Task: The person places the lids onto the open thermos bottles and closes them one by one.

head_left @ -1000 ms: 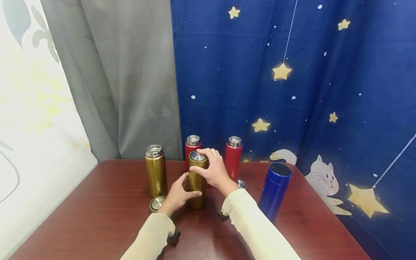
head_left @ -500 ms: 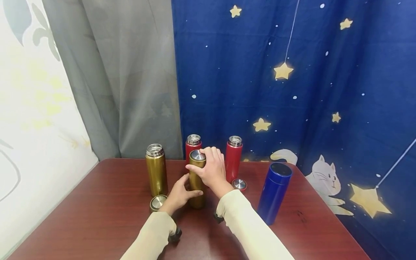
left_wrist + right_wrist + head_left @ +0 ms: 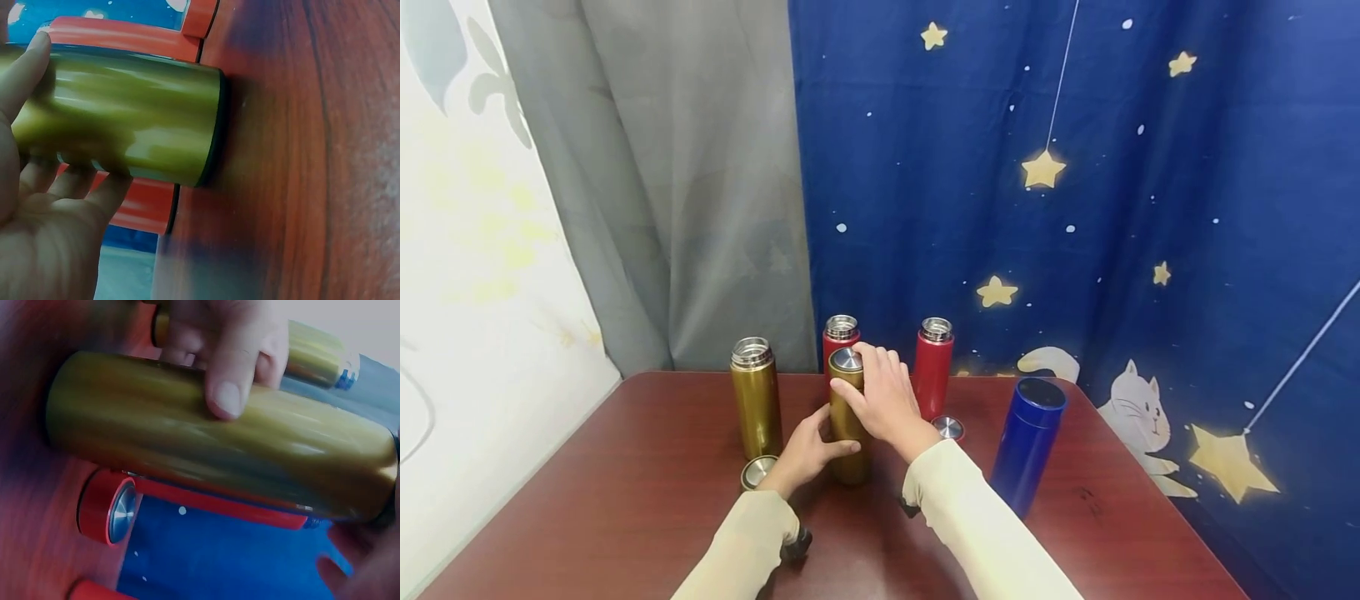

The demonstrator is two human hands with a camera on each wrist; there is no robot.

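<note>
A gold thermos (image 3: 848, 417) stands upright on the table, its silver-topped lid (image 3: 847, 359) in place. My left hand (image 3: 808, 454) grips it around the lower body, thumb on the near side. From above, my right hand (image 3: 887, 396) holds the lid end, with fingers around the far rim and thumb across the front. In the left wrist view, the black base of the gold thermos (image 3: 125, 112) shows close to the wood. The right wrist view has the left thumb pressed on the middle of the body and the right hand (image 3: 369, 562) at the lid end.
An uncapped gold thermos (image 3: 758, 408) stands left, with a loose gold lid (image 3: 760, 472) before it. Two uncapped red thermoses, one behind (image 3: 841, 340) and one to the right (image 3: 933, 375), stand near a loose red lid (image 3: 948, 428). A blue thermos (image 3: 1028, 446) stands farther right.
My right hand has turned slightly around the lid and its forearm has shifted left, uncovering more of the red lid. The left hand keeps its grip and the thermos stays in place.
</note>
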